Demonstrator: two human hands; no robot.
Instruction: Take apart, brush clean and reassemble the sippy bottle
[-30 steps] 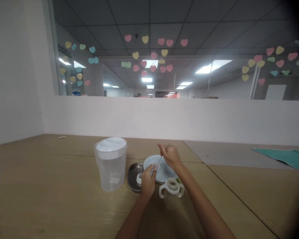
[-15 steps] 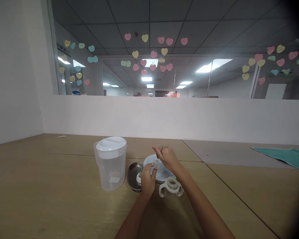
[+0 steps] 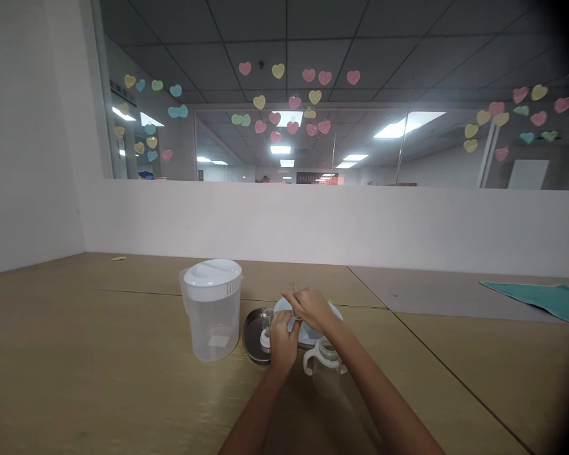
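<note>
Over a pale blue plate point(image 3: 281, 306) my two hands meet, close together. My left hand point(image 3: 283, 338) pinches a small clear round piece, now mostly covered by the fingers. My right hand point(image 3: 312, 309) is closed on a thin rod point(image 3: 293, 287), whose upper end sticks up past the fingers; its lower end is hidden at the round piece. Just below my right wrist stands an uncapped clear baby bottle point(image 3: 327, 373) with white side handles. Left of my left hand, a white bottle collar with a clear dome point(image 3: 266, 336) rests in a metal tray point(image 3: 252, 335).
A clear plastic pitcher point(image 3: 214, 322) with a white lid stands left of the tray. A teal cloth point(image 3: 545, 300) lies at the far right. Behind the wooden table point(image 3: 99, 379) rises a white wall point(image 3: 284, 221) with a window above, dotted with heart-shaped notes.
My right hand has come down and slightly left, closer to my left hand, and the rod's tilt has changed. The round piece is more covered now.
</note>
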